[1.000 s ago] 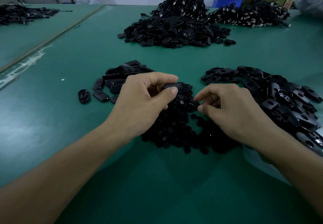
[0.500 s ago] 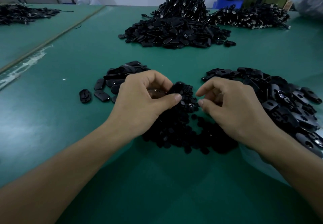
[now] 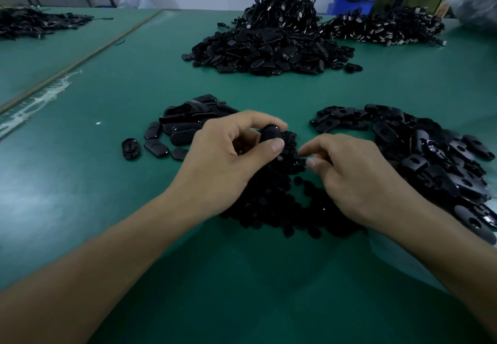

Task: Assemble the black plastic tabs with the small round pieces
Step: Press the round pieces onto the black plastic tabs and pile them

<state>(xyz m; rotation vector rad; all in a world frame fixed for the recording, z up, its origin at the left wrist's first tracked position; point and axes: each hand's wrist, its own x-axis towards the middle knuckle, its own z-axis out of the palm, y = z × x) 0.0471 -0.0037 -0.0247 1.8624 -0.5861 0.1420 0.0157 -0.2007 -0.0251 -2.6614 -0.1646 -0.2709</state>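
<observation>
Broadly, the green table fills the view, and the heap of small round pieces lying near the person at its middle serves as the marker for everything else. Well beyond that heap, toward the far side, sits a large mound of black tabs with a tangle of black cables piled on top of it. Behind the heap and off to its right lies a spread of cable ends, and further back a blue bin. Far to the heap's left and back is another dark pile, too distant to make out.

Just right of the heap, nearly touching it, is a broad pile of tabs, many showing a round hole. Just left of the heap and a little behind it lies a smaller cluster of tabs, a few of them strewn singly on the table.

Both forearms reach in from the near edge. The left hand hovers over the heap's left rear part, fingers curled, with one black tab held between the thumb below and the forefinger above. The right hand is over the heap's right side, knuckles up, its thumb and forefinger closed into a tight pinch on what looks like one small round piece; the other fingers are tucked under. The pinched piece sits just below and to the right of the held tab, close to it but not touching.
</observation>
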